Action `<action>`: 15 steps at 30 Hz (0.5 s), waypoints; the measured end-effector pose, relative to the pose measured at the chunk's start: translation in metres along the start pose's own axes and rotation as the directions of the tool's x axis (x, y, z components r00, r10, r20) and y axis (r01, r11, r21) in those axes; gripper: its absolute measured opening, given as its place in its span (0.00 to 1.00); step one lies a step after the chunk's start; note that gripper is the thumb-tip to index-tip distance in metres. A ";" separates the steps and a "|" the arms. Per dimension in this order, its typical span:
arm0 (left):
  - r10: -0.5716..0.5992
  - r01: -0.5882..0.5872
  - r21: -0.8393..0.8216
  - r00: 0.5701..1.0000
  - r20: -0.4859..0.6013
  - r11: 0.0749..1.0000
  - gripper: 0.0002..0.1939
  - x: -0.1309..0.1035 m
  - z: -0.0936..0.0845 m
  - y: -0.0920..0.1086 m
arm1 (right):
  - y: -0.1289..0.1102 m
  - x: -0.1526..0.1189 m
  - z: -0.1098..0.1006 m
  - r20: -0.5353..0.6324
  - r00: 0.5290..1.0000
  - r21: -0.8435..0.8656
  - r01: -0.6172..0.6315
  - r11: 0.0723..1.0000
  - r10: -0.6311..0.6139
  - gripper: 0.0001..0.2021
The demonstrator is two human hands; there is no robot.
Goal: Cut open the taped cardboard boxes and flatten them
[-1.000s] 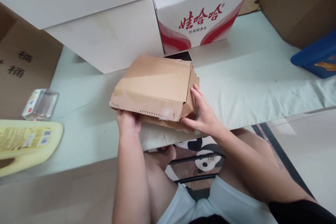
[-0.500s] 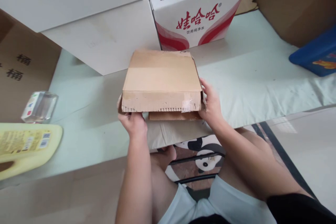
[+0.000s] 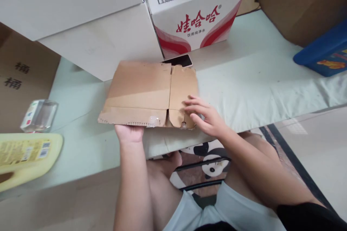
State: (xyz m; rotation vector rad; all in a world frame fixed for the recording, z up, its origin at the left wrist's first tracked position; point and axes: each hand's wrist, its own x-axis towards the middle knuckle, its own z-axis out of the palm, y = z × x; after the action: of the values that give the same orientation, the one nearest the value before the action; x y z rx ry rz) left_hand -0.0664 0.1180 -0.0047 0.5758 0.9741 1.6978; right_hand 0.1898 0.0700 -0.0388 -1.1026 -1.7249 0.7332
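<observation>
A flattened brown cardboard box (image 3: 141,83) is held above the cloth-covered table, its creased side flap (image 3: 184,88) spread out to the right. My left hand (image 3: 129,133) grips it from underneath at the near edge; its fingers are hidden below the cardboard. Over the flap lies my right hand (image 3: 204,115), fingers stretched and apart, the fingertips at the flap's surface. A piece of clear tape (image 3: 154,121) sticks to the near edge. Behind the cardboard, a dark flat object with a pale rim (image 3: 179,60), like a phone, shows in part.
White cartons (image 3: 103,39) and a white-and-red water carton (image 3: 195,21) stand at the back. On the left are a clear plastic container (image 3: 40,115) and a yellow bottle (image 3: 29,155). A blue container (image 3: 322,56) sits at the right on the pale green tablecloth (image 3: 244,86).
The cardboard has moved left and flattened, with its right flap now spread out. My right hand has let go of the side and opened over the flap. The dark object has come into view.
</observation>
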 end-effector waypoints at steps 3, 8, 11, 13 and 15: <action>0.045 -0.045 0.005 0.999 -0.003 0.999 0.22 -0.004 0.000 0.002 | 0.005 0.004 -0.003 -0.297 0.921 0.083 -0.240 0.967 0.254 0.22; 0.082 -0.082 -0.034 0.996 -0.022 0.996 0.22 -0.015 0.006 0.011 | 0.005 0.006 -0.011 -0.031 0.813 0.604 -0.449 0.659 0.581 0.32; 0.066 -0.069 -0.048 0.996 -0.063 0.996 0.23 -0.015 0.004 0.015 | -0.001 0.001 -0.011 -0.059 0.792 0.627 -0.444 0.640 0.607 0.31; 0.036 -0.037 -0.003 0.990 -0.140 0.999 0.17 -0.009 -0.003 0.014 | -0.008 -0.004 -0.012 -0.066 0.785 0.588 -0.468 0.659 0.617 0.31; -0.028 0.038 0.041 0.975 -0.222 0.998 0.12 0.000 -0.011 0.011 | -0.016 -0.012 -0.016 0.078 0.775 0.510 -0.571 0.643 0.627 0.29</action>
State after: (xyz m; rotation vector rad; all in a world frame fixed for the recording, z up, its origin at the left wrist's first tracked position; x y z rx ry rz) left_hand -0.0808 0.1126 -0.0013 0.4025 1.1768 1.7399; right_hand 0.2013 0.0520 -0.0238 -1.3014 -0.9379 1.4278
